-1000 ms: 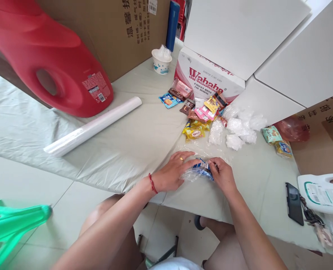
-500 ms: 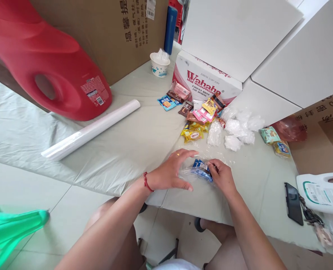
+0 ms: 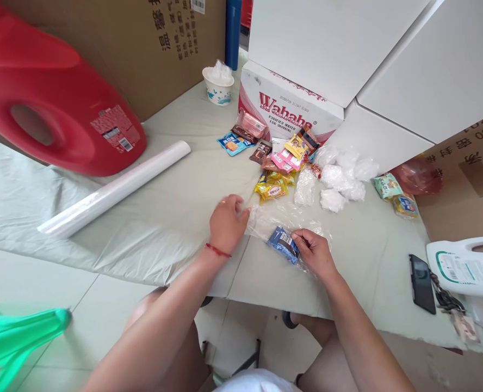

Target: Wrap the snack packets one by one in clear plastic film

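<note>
A small blue snack packet [image 3: 283, 244] with a white barcode label lies on a sheet of clear plastic wrap [image 3: 266, 216] near the table's front edge. My right hand [image 3: 315, 253] pinches the packet's right end between thumb and fingers. To the left, my left hand [image 3: 228, 224], a red cord at its wrist, has its fingers curled at the wrap's left edge and appears to grip it; the fingertips are partly hidden. Just beyond the wrap are yellow snack packets [image 3: 272, 188], a heap of mixed snacks [image 3: 292, 155] and several wrapped white bundles [image 3: 333, 177].
A long roll of plastic wrap [image 3: 115, 190] lies at left beside a big red jug [image 3: 74, 103]. Behind stand a paper cup [image 3: 218, 90] and a Wahaha carton [image 3: 286, 100]. At right are a phone [image 3: 422, 284], keys [image 3: 445, 299] and a white bottle [image 3: 465, 267].
My left hand has moved left and away from the blue packet, its spread fingers now curled. The wrap lies opened out flatter, and the packet shows its barcode side. The view has shifted slightly.
</note>
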